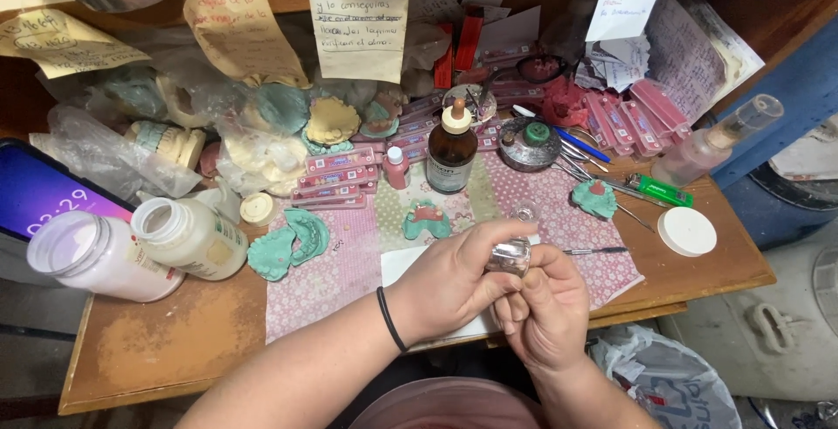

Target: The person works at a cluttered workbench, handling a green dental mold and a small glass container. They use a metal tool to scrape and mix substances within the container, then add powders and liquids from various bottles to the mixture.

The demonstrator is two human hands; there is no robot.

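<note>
Gripping a small clear glass jar (510, 256), the left hand (454, 282) and right hand (546, 311) are closed together around it, held just above the near edge of the wooden table (166, 342). Behind the hands a green dental cast (427, 219), a brown glass bottle with cream cap (451, 148) and a white round lid (687, 231) are noted. Metal hand tools (595, 251) lie just right. Bare wood is seen at the near left corner.

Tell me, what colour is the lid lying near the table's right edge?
White: the round lid, seen in the head view.
</note>
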